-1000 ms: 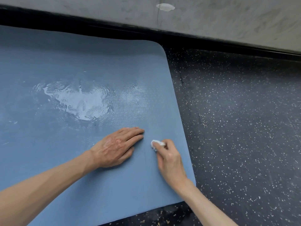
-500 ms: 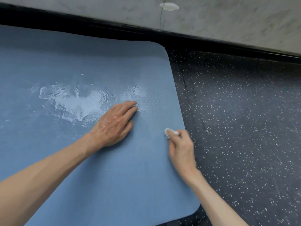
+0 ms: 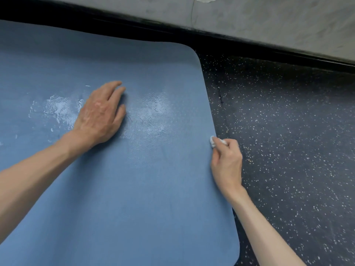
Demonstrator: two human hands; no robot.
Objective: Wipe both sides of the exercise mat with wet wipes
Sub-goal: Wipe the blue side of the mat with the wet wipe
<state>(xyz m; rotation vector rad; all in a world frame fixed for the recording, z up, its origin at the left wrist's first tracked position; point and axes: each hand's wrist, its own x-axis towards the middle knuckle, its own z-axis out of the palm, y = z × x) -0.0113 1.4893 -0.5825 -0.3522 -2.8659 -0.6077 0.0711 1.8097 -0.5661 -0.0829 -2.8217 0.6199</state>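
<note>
**Two hands [image 3: 99, 114] [image 3: 227, 160] at the blue exercise mat [image 3: 134, 198], wet wipe [image 3: 216, 142] at its right edge**

Mat: blue, lying flat on the floor [image 3: 288, 150], which is dark with pale speckles. Its far right corner is rounded and sits near the black strip [image 3: 249, 43] at the foot of the grey wall [image 3: 269, 20]. The near right corner is also in view. The mat runs out of view to the left.

Left hand: palm down on the mat, left of centre. Fingers are stretched forward and close together, gripping nothing. The forearm comes in from the lower left.

Right hand: at the mat's right edge, about halfway along the visible side. Fingers are curled in and pinch a small, crumpled white wet wipe. The wipe pokes out past the fingertips and touches the very edge of the mat. Most of the hand lies over the floor just beside the mat, with the forearm coming in from the lower right.

Surface: two shiny wet patches. One [image 3: 55, 109] is just left of the left hand and partly under it, with white streaks. The other [image 3: 153, 112] lies between the two hands and is fainter and more smeared. The near part of the mat looks matt and even.
</note>
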